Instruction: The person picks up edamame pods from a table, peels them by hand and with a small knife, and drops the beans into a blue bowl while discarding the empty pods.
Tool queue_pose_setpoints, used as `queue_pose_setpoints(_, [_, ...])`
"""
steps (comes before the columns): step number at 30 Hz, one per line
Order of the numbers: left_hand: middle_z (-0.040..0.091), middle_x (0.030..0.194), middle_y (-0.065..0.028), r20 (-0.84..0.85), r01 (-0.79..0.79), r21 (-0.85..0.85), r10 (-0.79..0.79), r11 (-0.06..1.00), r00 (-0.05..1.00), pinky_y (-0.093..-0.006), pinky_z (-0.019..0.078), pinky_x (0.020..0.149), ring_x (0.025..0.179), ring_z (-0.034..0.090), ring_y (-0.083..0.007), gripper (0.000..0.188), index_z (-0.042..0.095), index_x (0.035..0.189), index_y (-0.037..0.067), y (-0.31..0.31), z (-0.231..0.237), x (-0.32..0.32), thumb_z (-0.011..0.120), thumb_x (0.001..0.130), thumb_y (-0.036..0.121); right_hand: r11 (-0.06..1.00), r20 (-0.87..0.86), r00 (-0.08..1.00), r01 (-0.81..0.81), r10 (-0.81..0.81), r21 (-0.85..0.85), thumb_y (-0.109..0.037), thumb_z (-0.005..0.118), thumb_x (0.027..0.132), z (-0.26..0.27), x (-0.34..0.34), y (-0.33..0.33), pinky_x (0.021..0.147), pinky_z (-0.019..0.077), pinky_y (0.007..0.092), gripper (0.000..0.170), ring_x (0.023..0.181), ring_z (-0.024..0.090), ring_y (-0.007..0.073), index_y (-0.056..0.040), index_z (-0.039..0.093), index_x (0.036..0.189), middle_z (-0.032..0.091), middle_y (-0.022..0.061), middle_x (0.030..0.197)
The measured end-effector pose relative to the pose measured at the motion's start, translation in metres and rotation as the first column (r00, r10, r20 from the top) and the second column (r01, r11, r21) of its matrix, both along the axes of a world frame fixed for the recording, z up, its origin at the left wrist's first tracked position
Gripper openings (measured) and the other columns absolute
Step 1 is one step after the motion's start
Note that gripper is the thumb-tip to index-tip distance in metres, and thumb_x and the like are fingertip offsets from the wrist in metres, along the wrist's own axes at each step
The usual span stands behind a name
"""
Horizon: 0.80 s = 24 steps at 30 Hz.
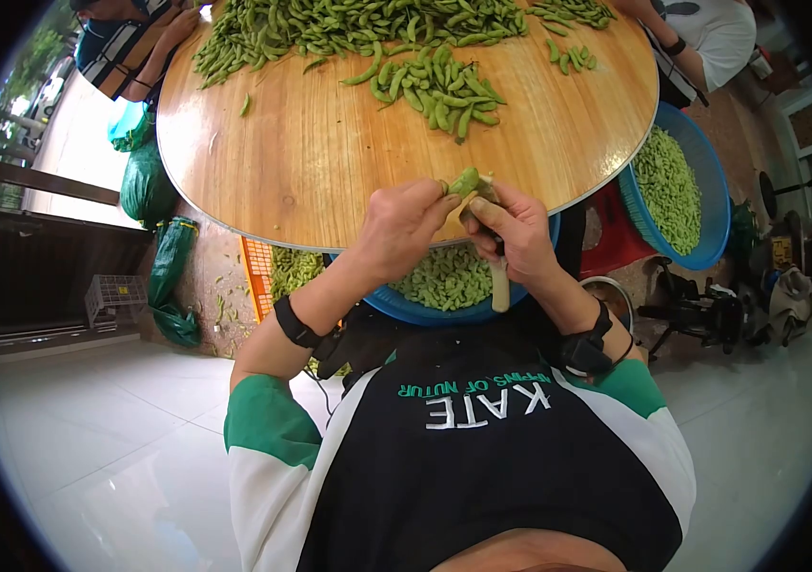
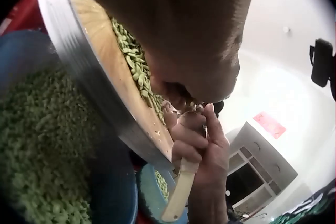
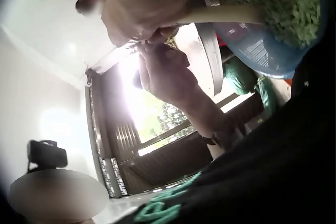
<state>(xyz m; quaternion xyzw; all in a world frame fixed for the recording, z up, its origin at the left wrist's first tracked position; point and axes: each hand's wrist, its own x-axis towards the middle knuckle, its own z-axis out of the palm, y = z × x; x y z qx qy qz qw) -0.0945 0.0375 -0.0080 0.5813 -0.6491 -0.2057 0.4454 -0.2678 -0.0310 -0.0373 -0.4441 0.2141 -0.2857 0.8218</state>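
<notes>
The left hand (image 1: pixel 406 221) pinches a green pod (image 1: pixel 464 181) over the counter's (image 1: pixel 292 153) near edge; the right hand (image 1: pixel 522 229), close beside it, grips a pale handle (image 1: pixel 499 286). Below them, loose beans (image 1: pixel 449 276) already lie in a blue bowl (image 1: pixel 439 318). Plenty of whole pods (image 1: pixel 330 29) remain heaped across the counter, with a smaller pile (image 1: pixel 439 91) nearer, so I'd judge much is left. The left wrist view adds a cabinet (image 2: pixel 268 155) missing from the head view; only the latter shows the pinched pod plainly.

Shirt (image 1: pixel 492 486): white "KATE" (image 1: pixel 488 409), green "OF NUTUR" (image 1: pixel 444 388), both upside down.
</notes>
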Motion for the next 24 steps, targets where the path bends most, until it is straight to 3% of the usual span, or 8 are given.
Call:
queue_pose_setpoints(1, [0.051,0.061,-0.0155,-0.001,0.001,-0.001,-0.001,1.000,1.000,-0.0377,0.0418,0.048,0.053,0.051,-0.0334,0.021,0.051,0.072,-0.001,0.001,0.000,-0.001,0.060,0.087,0.009,1.000,-0.001,1.000,0.001,-0.001,-0.001,-0.011,0.053,0.094,0.003,0.001,0.001,0.041,0.0341,0.0180,0.028,0.052,0.041,0.0049,-0.0021,0.053,0.121,0.057,0.0038,0.079])
queue_pose_setpoints(3, [0.052,0.063,-0.0163,0.098,0.027,-0.032,-0.024,0.999,0.995,-0.0405,0.0421,0.049,0.055,0.054,-0.0351,0.020,0.050,0.071,0.000,0.004,0.000,-0.004,0.060,0.085,0.008,0.903,-0.108,0.959,0.205,-0.263,-0.379,-0.011,0.062,0.090,0.010,0.004,0.004,0.057,0.0413,0.0169,0.031,0.069,0.051,0.0024,0.0011,0.056,0.118,0.060,0.0001,0.087])
queue_pose_setpoints(6, [0.052,0.063,-0.0149,0.229,0.024,-0.099,-0.001,0.995,0.973,-0.0413,0.0429,0.049,0.056,0.056,-0.0345,0.019,0.049,0.069,0.002,0.003,-0.001,-0.003,0.062,0.081,0.009,0.777,-0.080,0.939,0.227,-0.335,-0.588,-0.008,0.064,0.088,0.005,0.008,0.005,0.066,0.0417,0.0165,0.033,0.075,0.050,0.0019,0.0021,0.056,0.118,0.058,-0.0030,0.089])
queue_pose_setpoints(9, [0.052,0.062,-0.0123,0.403,0.077,-0.172,-0.001,0.982,0.915,-0.0412,0.0436,0.049,0.054,0.056,-0.0326,0.018,0.050,0.069,0.004,0.005,-0.007,-0.003,0.063,0.078,0.011,0.911,-0.193,0.974,0.026,-0.115,-0.412,-0.007,0.063,0.088,0.006,-0.001,-0.002,0.065,0.0422,0.0182,0.032,0.075,0.050,0.0025,0.0018,0.057,0.118,0.057,-0.0036,0.088])
queue_pose_setpoints(15, [0.051,0.060,-0.0095,0.417,0.140,-0.185,-0.051,0.973,0.908,-0.0404,0.0421,0.047,0.052,0.055,-0.0304,0.017,0.050,0.066,0.005,0.006,-0.008,0.000,0.063,0.073,0.012,0.840,-0.175,0.980,-0.012,-0.099,-0.543,-0.008,0.062,0.088,-0.002,-0.001,-0.006,0.063,0.0421,0.0186,0.026,0.074,0.050,0.0027,0.0022,0.058,0.111,0.057,-0.0018,0.084])
queue_pose_setpoints(19, [0.050,0.058,-0.0094,0.406,0.197,-0.151,-0.121,0.969,0.906,-0.0405,0.0419,0.047,0.052,0.055,-0.0297,0.016,0.050,0.064,0.006,0.009,-0.002,0.000,0.063,0.071,0.012,0.898,-0.210,0.976,-0.145,0.060,-0.416,-0.005,0.059,0.089,0.001,-0.006,-0.008,0.059,0.0413,0.0189,0.029,0.068,0.049,0.0029,0.0009,0.055,0.117,0.056,-0.0012,0.086])
queue_pose_setpoints(22, [0.050,0.058,-0.0103,0.388,0.250,-0.115,-0.188,0.961,0.902,-0.0415,0.0420,0.048,0.052,0.054,-0.0303,0.015,0.050,0.064,0.005,0.012,-0.001,-0.002,0.062,0.070,0.011,0.735,-0.197,0.980,-0.112,-0.030,-0.668,-0.005,0.061,0.084,-0.002,-0.009,-0.009,0.059,0.0423,0.0216,0.026,0.070,0.050,0.0046,0.0022,0.056,0.108,0.056,-0.0009,0.079])
queue_pose_setpoints(24, [0.051,0.059,-0.0115,0.264,0.291,-0.071,-0.264,0.954,0.928,-0.0425,0.0419,0.049,0.053,0.054,-0.0317,0.015,0.049,0.064,0.004,0.015,0.002,-0.005,0.061,0.070,0.012,0.889,-0.284,0.955,-0.206,0.090,-0.409,-0.004,0.059,0.081,0.002,-0.013,-0.009,0.057,0.0422,0.0235,0.023,0.066,0.049,0.0057,0.0019,0.057,0.104,0.055,-0.0008,0.074])
